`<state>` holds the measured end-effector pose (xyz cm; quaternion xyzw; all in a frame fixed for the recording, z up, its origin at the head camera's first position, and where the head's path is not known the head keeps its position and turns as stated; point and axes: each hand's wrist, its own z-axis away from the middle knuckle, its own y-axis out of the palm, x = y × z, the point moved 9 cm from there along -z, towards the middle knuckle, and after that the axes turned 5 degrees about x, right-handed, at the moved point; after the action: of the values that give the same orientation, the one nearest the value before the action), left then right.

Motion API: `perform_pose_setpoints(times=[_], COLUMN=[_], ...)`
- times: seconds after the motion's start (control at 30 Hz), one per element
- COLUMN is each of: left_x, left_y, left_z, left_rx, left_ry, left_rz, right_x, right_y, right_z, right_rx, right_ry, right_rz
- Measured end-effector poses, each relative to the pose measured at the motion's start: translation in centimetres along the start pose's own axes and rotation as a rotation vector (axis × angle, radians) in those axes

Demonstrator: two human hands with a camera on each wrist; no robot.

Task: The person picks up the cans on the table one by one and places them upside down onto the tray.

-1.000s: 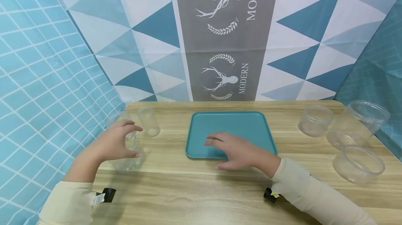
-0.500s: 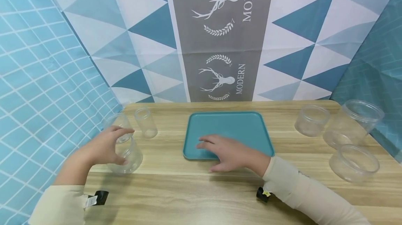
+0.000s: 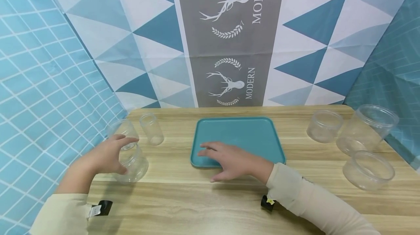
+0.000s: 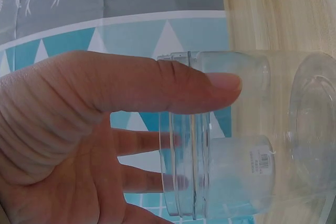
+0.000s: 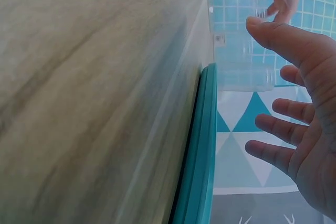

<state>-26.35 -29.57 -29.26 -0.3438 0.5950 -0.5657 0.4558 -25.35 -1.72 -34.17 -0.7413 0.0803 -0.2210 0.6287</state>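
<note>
At the left of the table in the head view stands a large clear jar [image 3: 139, 167]. My left hand [image 3: 106, 155] is curled round its upper part, thumb on the near side, fingers on the far side. The left wrist view shows the thumb across the jar's ridged rim [image 4: 194, 198] and fingertips of the left hand [image 4: 79, 145] through the clear wall. My right hand [image 3: 234, 162] holds nothing; its fingers are spread and slightly bent over the front edge of the teal tray [image 3: 242, 129]. In the right wrist view the right hand [image 5: 310, 98] is beside the tray edge [image 5: 205, 156].
Behind the large jar stand another clear jar [image 3: 123, 127] and a narrow clear one [image 3: 152, 129]. At the right are a small clear jar [image 3: 324, 127], a large clear jar [image 3: 367, 129] and a low, wide clear one [image 3: 369, 171]. A patterned cloth rises behind the table.
My left hand has come in closer around the large jar's top, its thumb nearer the jar. The right hand has shifted a little left over the tray's front edge. The head view has shifted slightly.
</note>
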Motion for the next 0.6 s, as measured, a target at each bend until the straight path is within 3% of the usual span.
perform_pose_setpoints(times=[0.6], left_x=[-1.3], left_y=[-0.5], left_z=[-0.2], left_rx=[0.005], left_ry=[0.024], left_rz=[-0.016], right_x=[-0.1], right_y=[0.8], right_z=[-0.9], right_rx=[0.008], right_ry=[-0.003], right_rz=[-0.092])
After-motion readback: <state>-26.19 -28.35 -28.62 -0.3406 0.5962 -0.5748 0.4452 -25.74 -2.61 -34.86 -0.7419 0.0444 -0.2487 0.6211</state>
